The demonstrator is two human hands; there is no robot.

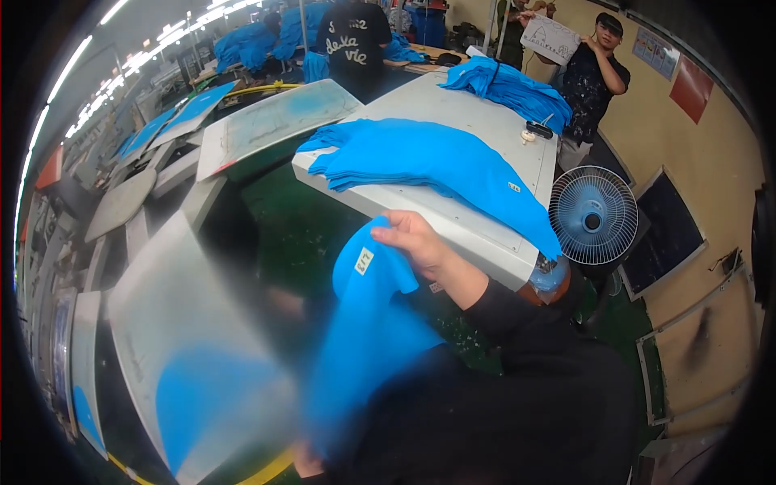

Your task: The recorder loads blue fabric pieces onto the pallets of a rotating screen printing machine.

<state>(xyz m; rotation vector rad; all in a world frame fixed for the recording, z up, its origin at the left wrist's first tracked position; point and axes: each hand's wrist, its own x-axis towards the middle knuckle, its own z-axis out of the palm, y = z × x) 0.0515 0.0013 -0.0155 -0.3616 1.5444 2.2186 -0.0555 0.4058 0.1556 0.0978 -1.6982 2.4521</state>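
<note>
My right hand (412,242) is closed on the upper edge of a blue cut fabric piece (364,323), fingers and thumb pinching it. A small white label is stuck on the piece near that hand. The fabric hangs down, blurred by motion, toward my left hand (307,461) at the lower edge. Only part of my left hand shows, and its fingers are too smeared to read. Beyond my right hand, a stack of blue fabric pieces (428,158) lies on a white table (404,103). To the left, another blue piece (198,400) lies on a grey flat board (162,307).
A second blue fabric pile (509,89) sits farther back on the table, near a small black device (539,129). A round fan (592,216) stands at right. More flat boards (275,121) spread leftward. One person (352,48) stands behind; another (594,81) holds up a sheet.
</note>
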